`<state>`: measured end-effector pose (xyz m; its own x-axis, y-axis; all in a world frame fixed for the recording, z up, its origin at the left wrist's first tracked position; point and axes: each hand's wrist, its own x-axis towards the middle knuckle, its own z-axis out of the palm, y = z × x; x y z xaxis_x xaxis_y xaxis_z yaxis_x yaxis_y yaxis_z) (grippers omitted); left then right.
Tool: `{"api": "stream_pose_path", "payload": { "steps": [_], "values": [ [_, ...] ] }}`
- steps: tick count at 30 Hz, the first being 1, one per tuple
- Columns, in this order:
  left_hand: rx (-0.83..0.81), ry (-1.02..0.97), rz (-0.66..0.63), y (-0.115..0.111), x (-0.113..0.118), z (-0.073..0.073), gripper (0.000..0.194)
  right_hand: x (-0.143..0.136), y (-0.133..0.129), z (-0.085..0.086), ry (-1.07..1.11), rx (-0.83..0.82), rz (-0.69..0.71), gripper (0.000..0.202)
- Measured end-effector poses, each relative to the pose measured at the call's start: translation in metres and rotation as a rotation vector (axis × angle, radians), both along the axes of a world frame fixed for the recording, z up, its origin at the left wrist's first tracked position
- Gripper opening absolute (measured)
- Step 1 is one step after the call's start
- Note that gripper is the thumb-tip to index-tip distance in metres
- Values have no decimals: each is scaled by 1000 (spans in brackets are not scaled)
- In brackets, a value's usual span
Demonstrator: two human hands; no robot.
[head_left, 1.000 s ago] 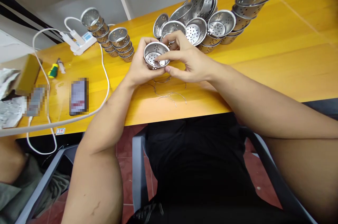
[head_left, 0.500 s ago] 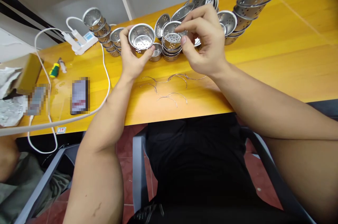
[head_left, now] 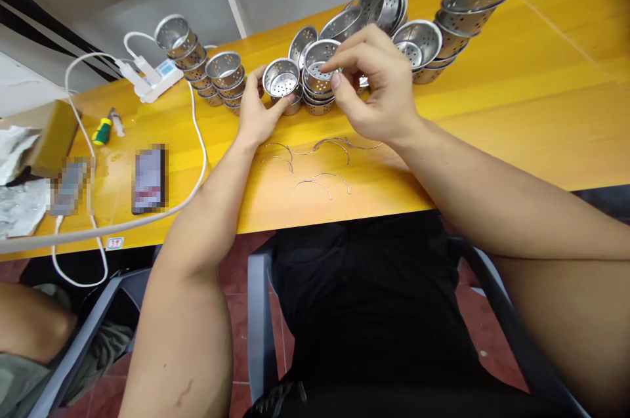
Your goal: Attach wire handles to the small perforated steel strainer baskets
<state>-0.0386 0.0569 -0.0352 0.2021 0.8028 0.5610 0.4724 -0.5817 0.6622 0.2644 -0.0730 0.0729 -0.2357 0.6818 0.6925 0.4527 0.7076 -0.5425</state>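
My left hand point(head_left: 260, 109) grips a perforated metal cup point(head_left: 281, 80) by its sides, thumb at the near right rim. That cup sits upright over another cup point(head_left: 294, 105), partly hidden beneath it. My right hand point(head_left: 381, 83) is over the right side of a short cup stack point(head_left: 319, 103). Its fingers are bent, with thumb and forefinger tips apart and nothing visible between them. The forefinger tip overlaps the top cup's opening; whether it touches is unclear. Several thin curved wires point(head_left: 312, 179) lie on the table in front of both hands.
Cup stacks stand at the left point(head_left: 184, 54), beside my left hand point(head_left: 226, 80) and at the far right point(head_left: 467, 11). Tilted cups point(head_left: 381, 4) pile up behind. A power strip point(head_left: 157, 80), white cable point(head_left: 194, 123), phone point(head_left: 148, 178) and green-yellow tool point(head_left: 102, 132) occupy the table's left.
My left hand has moved right and lowered its cup over the small cup beside the stack. My right hand has shifted slightly left and down.
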Motion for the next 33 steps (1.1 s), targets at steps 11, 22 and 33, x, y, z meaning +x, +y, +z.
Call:
{"api": "stream_pose_path", "payload": {
  "steps": [11, 22, 33],
  "values": [
    [-99, 80, -11, 0, 1, -5, 119, 2, -5, 10, -95, -143, -24, 36],
    [273, 132, 211, -39, -4, 64, 78, 2, -8, 15, -213, -179, -40, 43],
    [266, 25, 344, 24, -79, 26, 91, 2, 3, -7, -77, -51, 79, 39]
  ]
}}
